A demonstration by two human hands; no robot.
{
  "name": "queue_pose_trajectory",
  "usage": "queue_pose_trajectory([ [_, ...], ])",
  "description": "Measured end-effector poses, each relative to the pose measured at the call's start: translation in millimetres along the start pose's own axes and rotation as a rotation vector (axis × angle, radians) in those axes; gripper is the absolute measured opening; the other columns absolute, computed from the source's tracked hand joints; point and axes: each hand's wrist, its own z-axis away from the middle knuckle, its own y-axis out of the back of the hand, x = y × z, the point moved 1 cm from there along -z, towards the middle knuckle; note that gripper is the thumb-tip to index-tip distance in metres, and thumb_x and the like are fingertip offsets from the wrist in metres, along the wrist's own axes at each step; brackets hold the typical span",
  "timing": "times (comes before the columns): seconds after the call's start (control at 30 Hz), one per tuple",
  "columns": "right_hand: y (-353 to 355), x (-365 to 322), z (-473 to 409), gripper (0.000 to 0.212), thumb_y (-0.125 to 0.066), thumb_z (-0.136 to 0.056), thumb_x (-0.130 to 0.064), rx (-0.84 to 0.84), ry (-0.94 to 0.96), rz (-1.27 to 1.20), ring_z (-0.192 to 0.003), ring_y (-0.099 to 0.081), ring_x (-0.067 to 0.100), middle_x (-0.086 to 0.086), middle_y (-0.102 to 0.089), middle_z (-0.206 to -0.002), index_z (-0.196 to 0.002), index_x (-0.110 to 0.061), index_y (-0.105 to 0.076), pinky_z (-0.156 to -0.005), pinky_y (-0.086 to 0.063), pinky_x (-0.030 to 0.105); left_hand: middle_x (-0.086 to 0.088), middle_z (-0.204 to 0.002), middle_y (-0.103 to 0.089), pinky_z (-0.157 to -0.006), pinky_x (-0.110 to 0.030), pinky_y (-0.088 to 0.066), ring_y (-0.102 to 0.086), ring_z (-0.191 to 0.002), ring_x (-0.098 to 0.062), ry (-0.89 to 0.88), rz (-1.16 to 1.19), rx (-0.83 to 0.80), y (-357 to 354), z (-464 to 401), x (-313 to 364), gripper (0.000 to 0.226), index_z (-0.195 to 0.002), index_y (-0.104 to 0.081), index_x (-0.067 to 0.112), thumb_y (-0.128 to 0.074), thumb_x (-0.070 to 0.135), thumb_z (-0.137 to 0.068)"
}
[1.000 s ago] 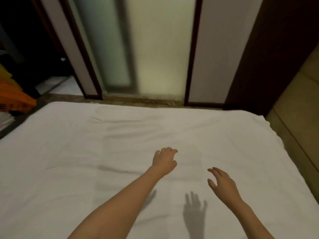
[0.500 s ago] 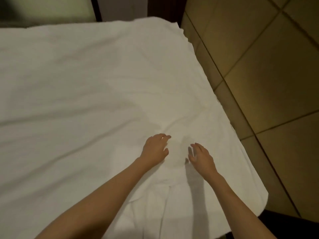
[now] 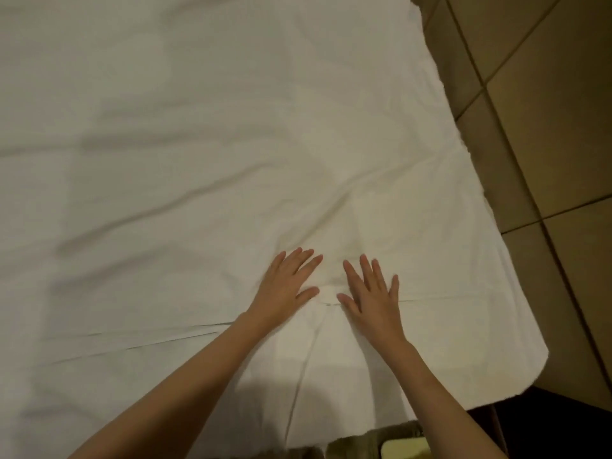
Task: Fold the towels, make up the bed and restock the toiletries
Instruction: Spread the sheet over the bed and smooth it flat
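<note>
Spreading wide across the view is the white sheet (image 3: 205,134), draped over the bed and running out to its right edge, where tan floor tiles (image 3: 546,111) show beyond. The view has swung down and toward the near right corner of the bed; a second ago it faced the frosted glass door at the far side, now out of sight. Long creases fan out across the cloth, and a folded edge (image 3: 132,339) runs crosswise just below the hands. And here's the change: both hands have come down! A second ago they hovered above the sheet with fingers loosely curled; now the left hand (image 3: 286,286) and right hand (image 3: 371,293) lie flat on it, side by side, fingers straight and slightly apart, gripping nothing. That reads as smoothing, part of making up the bed, with wrinkles left to press out toward the edges. No towels or toiletries are in view.
</note>
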Motion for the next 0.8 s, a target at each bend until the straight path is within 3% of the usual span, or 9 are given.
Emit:
queue_pose_trajectory([
  [0.07,-7,-29,6,0.055,-0.029,-0.092,-0.051,0.128,-0.044,-0.109,-0.142,-0.022,0.025,0.005,-0.028,-0.153,-0.142,-0.031,-0.039,-0.112,-0.016,0.048,-0.007,-0.125,-0.058,-0.098,-0.035,-0.043,-0.055,-0.113,-0.026,0.069,0.100,0.105,10,25,-18,0.050,-0.131,-0.055,0.015,-0.041,0.041,-0.090],
  [0.1,-12,-43,11,0.044,-0.043,-0.093,-0.043,0.190,-0.104,-0.205,-0.129,-0.038,0.029,0.009,-0.043,-0.139,-0.133,-0.027,-0.052,-0.107,-0.028,0.044,-0.004,-0.116,-0.059,-0.090,-0.028,-0.044,-0.057,-0.103,-0.023,0.128,0.168,0.169,16,40,-25,0.045,-0.128,-0.057,0.015,-0.043,0.036,-0.091],
  [0.17,-27,-77,23,0.032,-0.057,-0.091,-0.030,0.196,-0.200,-0.421,-0.103,-0.048,0.025,0.007,-0.047,-0.113,-0.123,-0.026,-0.061,-0.094,-0.041,0.037,0.006,-0.103,-0.053,-0.078,-0.017,-0.040,-0.055,-0.089,-0.011,0.279,0.328,0.247,27,73,-35,0.036,-0.129,-0.055,0.019,-0.051,0.025,-0.094],
  [0.3,-70,-157,46,0.045,-0.049,-0.096,-0.032,0.099,-0.259,-0.602,-0.085,-0.052,0.012,-0.001,-0.050,-0.096,-0.140,-0.033,-0.040,-0.079,-0.044,0.024,0.007,-0.089,-0.049,-0.072,-0.019,-0.043,-0.049,-0.073,-0.003,0.530,0.523,0.231,32,151,-65,0.042,-0.134,-0.047,0.029,-0.055,0.021,-0.094],
  [0.43,-92,-228,49,0.046,-0.048,-0.097,-0.027,0.218,-0.355,-0.786,-0.080,-0.056,0.015,0.000,-0.060,-0.086,-0.142,-0.029,-0.040,-0.071,-0.045,0.022,0.002,-0.080,-0.053,-0.067,-0.015,-0.045,-0.052,-0.067,-0.007,0.659,0.634,0.282,46,216,-119,0.046,-0.136,-0.043,0.037,-0.054,0.020,-0.095],
  [0.53,-112,-289,50,0.047,-0.049,-0.097,-0.031,0.057,-0.293,-0.951,-0.109,-0.059,0.021,0.003,-0.061,-0.123,-0.142,-0.031,-0.038,-0.094,-0.047,0.033,-0.003,-0.075,-0.057,-0.071,-0.030,-0.053,-0.060,-0.070,-0.019,0.805,0.717,0.386,66,255,-164,0.048,-0.139,-0.040,0.038,-0.054,0.022,-0.095],
  [0.6,-132,-330,57,0.046,-0.049,-0.097,-0.030,-0.005,-0.297,-1.008,-0.110,-0.059,0.019,0.000,-0.058,-0.129,-0.141,-0.031,-0.037,-0.096,-0.049,0.034,-0.002,-0.073,-0.060,-0.075,-0.035,-0.056,-0.064,-0.070,-0.018,0.957,0.783,0.496,80,282,-192,0.048,-0.139,-0.037,0.039,-0.053,0.024,-0.096],
  [0.7,-156,-377,68,0.045,-0.049,-0.097,-0.024,-0.023,-0.338,-1.083,-0.070,-0.060,0.016,0.002,-0.065,-0.090,-0.141,-0.029,-0.038,-0.068,-0.053,0.023,0.001,-0.080,-0.060,-0.080,-0.037,-0.055,-0.066,-0.073,-0.016,1.090,0.791,0.651,96,318,-229,0.055,-0.143,-0.032,0.039,-0.055,0.026,-0.095],
  [0.8,-164,-406,65,0.054,-0.053,-0.096,-0.026,-0.004,-0.320,-1.099,-0.074,-0.061,0.009,-0.012,-0.062,-0.088,-0.143,-0.037,-0.029,-0.076,-0.050,0.018,-0.009,-0.087,-0.056,-0.078,-0.035,-0.053,-0.060,-0.074,-0.024,1.150,0.690,0.758,111,340,-267,0.071,-0.148,-0.022,0.038,-0.062,0.028,-0.090],
])
